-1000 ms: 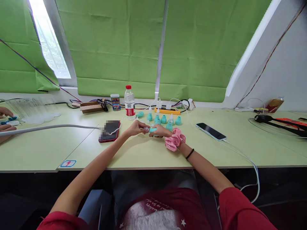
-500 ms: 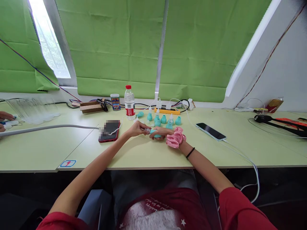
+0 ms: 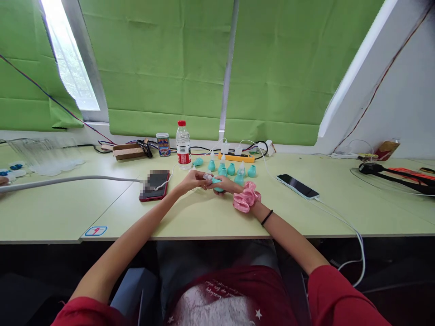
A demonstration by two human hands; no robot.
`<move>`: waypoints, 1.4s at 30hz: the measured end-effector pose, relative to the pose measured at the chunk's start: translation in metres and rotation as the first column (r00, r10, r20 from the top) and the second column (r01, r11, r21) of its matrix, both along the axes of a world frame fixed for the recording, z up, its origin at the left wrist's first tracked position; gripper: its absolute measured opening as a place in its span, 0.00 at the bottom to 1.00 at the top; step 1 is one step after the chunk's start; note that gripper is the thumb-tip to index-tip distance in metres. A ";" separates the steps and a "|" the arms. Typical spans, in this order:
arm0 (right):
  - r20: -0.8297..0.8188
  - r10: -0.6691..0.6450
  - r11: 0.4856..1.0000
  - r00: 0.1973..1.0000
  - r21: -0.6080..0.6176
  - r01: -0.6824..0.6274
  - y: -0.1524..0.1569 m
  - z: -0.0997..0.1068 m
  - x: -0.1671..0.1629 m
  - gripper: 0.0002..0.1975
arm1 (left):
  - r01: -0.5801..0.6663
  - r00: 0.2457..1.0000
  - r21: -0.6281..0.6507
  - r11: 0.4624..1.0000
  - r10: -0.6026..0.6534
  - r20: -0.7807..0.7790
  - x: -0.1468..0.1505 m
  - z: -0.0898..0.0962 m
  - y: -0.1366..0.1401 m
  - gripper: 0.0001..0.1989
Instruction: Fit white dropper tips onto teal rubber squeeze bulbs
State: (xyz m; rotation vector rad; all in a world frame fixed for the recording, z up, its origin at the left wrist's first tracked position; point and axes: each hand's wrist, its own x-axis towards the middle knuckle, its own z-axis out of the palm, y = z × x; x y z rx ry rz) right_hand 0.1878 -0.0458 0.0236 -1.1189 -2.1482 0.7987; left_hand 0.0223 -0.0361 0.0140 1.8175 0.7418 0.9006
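While the right hand (image 3: 225, 184) grips a teal, rounded, rubber-like bulb (image 3: 216, 180) over the pale-yellow worktop (image 3: 210, 222), its neck pointing left, the left hand (image 3: 193, 180) pinches a clear plastic piece (image 3: 206, 177) at that neck.

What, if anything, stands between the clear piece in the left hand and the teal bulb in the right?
Nothing visible: the left hand holds the clear piece against or just beside the teal bulb, which the right hand grips.

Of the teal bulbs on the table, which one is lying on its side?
The leftmost teal bulb, just right of the red-capped bottle. It lies tipped over, while the other bulbs on the table stand upright.
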 end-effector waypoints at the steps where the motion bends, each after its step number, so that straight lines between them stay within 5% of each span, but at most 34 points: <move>1: -0.022 0.046 0.998 0.999 -0.034 -0.046 -0.001 -0.002 0.000 0.14 | -0.025 1.000 0.012 1.000 0.025 -0.005 0.000 0.000 0.000 0.16; 4: -0.146 0.111 0.987 0.983 -0.096 -0.126 -0.002 -0.011 0.001 0.14 | -0.044 0.999 0.052 0.998 0.045 -0.017 0.001 0.000 0.000 0.15; 11: -0.251 0.045 0.990 0.967 -0.120 -0.077 0.008 -0.023 -0.001 0.12 | 0.011 1.000 0.039 0.999 -0.011 0.013 0.003 0.002 -0.002 0.16; 18: -0.309 0.032 0.999 0.950 0.002 -0.033 0.007 -0.012 0.001 0.18 | -0.115 0.986 0.006 0.993 0.114 0.124 -0.003 0.006 0.003 0.21; 21: -0.309 -0.011 0.998 0.951 0.053 0.029 0.006 -0.005 0.000 0.20 | -0.300 0.952 0.198 0.933 0.306 0.003 -0.008 0.002 0.011 0.19; 23: -0.297 -0.052 0.995 0.954 0.066 0.075 0.007 -0.003 0.000 0.21 | -0.347 0.881 0.442 0.827 0.450 -0.149 -0.010 -0.003 0.014 0.15; 25: -0.304 -0.083 0.991 0.949 0.076 0.111 0.008 -0.004 0.000 0.20 | -0.264 0.784 0.619 0.740 0.539 -0.309 -0.010 -0.008 0.016 0.14; 29: -0.357 -0.107 0.981 0.928 0.115 0.158 0.015 -0.009 0.002 0.19 | -0.085 0.635 0.682 0.727 0.567 -0.525 -0.011 -0.013 0.016 0.15; 37: -0.379 -0.118 0.982 0.918 0.095 0.165 0.019 -0.013 0.003 0.19 | 0.064 0.597 0.726 0.685 0.557 -0.578 -0.012 -0.010 0.016 0.09; 42: -0.338 -0.149 0.970 0.929 0.132 0.203 0.023 -0.018 0.003 0.19 | 0.050 0.546 0.711 0.702 0.577 -0.608 -0.012 -0.010 0.015 0.09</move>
